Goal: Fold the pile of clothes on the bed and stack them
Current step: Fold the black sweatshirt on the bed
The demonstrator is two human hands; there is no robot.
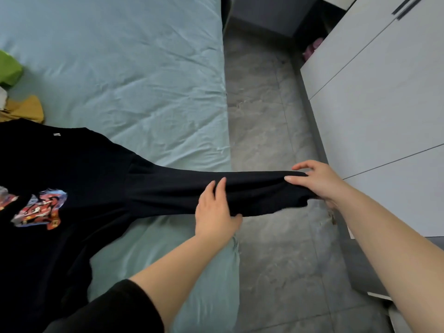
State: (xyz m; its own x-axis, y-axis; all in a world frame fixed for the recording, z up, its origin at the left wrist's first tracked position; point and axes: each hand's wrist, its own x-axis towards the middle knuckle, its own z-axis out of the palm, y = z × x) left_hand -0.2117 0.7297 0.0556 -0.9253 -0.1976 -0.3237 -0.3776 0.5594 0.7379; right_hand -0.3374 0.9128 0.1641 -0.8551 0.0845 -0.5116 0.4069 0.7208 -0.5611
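Note:
A black long-sleeved top [72, 169] with a red and blue print lies flat on the pale green bed [134, 68], collar toward the far side. One sleeve [182, 188] is stretched out to the right, past the bed's edge and over the floor. My right hand [317, 181] grips the sleeve's cuff end. Around the middle of the sleeve, my left hand [216, 210] holds the cloth, thumb under and fingers on top.
At the left edge of the bed lie a green garment [8, 68] and a mustard yellow one [24, 109]. A grey tiled floor [269, 116] runs along the bed's right side. White wardrobe doors [384, 92] stand further right.

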